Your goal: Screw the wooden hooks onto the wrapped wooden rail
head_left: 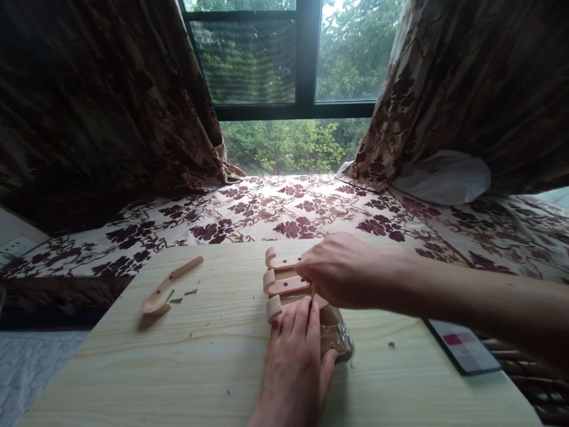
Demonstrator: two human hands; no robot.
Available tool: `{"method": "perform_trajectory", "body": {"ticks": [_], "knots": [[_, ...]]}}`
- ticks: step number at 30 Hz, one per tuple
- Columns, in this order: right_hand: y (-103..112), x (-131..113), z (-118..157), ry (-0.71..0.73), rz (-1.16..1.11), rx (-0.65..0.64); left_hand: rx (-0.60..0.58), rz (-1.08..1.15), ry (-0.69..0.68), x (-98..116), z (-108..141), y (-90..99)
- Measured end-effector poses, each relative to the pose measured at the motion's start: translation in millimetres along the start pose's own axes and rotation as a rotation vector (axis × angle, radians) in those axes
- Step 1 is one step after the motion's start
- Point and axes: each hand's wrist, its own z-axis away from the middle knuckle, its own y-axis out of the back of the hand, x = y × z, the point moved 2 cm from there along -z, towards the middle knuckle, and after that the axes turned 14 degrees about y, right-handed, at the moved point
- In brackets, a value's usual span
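Observation:
Three pale wooden hooks with curled ends lie side by side across a brown block (pixel 333 329) wrapped in clear plastic. Dark screw heads show in the far hook (pixel 284 261) and the middle hook (pixel 284 285). My left hand (pixel 296 350) presses its fingers on the near hook (pixel 274 308), thumb against the block. Just above those fingertips, my right hand (pixel 344 270) is closed in a fist. A thin shaft, like a screwdriver's, points down from it; the handle is hidden. Another wooden hook (pixel 166 287) lies apart at the left, near several loose screws (pixel 176 300).
The pale wooden table (pixel 200 367) has small dark bits scattered on it. A flat dark-edged device (pixel 464 347) lies at the right edge, under my forearm. Beyond the table, flowered cloth (pixel 284 207) covers the window ledge, with curtains (pixel 418 101) on both sides.

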Motion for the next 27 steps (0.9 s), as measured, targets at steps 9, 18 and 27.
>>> {"method": "perform_trajectory", "body": {"ticks": [9, 18, 27], "knots": [[16.0, -6.8, 9.8, -0.040, -0.004, -0.064, 0.039, -0.012, -0.027, 0.9, 0.8, -0.6], [1.8, -10.4, -0.8, -0.027, 0.033, 0.012, 0.034, -0.015, -0.021, 0.7, -0.2, 1.6], [16.1, -16.4, 7.1, 0.037, -0.011, -0.010, -0.010, 0.004, -0.003, 1.1, 0.0, 2.8]]}}
